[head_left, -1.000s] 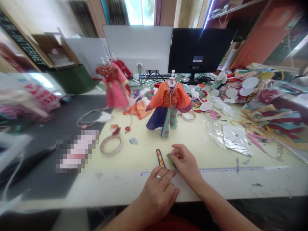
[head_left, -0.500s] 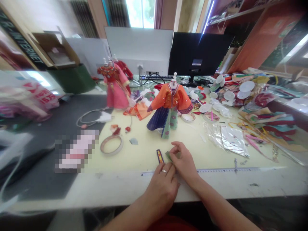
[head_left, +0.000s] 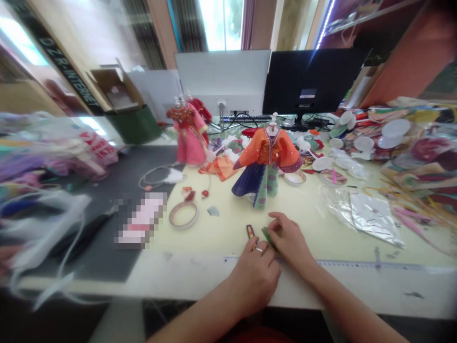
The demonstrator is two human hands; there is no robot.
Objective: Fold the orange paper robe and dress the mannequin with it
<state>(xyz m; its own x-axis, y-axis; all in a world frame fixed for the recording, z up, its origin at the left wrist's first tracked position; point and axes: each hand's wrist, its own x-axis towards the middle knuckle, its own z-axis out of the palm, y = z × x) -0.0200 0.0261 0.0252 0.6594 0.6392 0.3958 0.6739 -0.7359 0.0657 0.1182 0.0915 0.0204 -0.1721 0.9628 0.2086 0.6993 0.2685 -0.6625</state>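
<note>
At the table's near side my left hand (head_left: pixel 257 274), with a ring on one finger, is closed over the lower end of a small dark-edged strip (head_left: pixel 250 231) with a yellow and red pattern. Whether it grips or only presses the strip is hard to see. Right beside it, my right hand (head_left: pixel 290 240) has thumb and fingers pinched on a small green piece of fabric (head_left: pixel 266 234). The fingers of both hands meet, hiding part of each piece. Beyond them, a miniature orange robe with a blue and green skirt (head_left: pixel 267 164) hangs on a small stand.
A ruler (head_left: pixel 357 265) lies along the near edge, partly under my hands. Tape roll (head_left: pixel 170 218) at left, silvery packet (head_left: pixel 373 216) at right. Pink miniature dresses (head_left: pixel 189 143), fabric scraps (head_left: pixel 221 167) and two monitors (head_left: pixel 314 85) stand or lie farther back.
The camera view has turned slightly left, so everything sits farther right in the picture. My hands keep nearly the same pose, with the strip and green piece still at their fingers.
</note>
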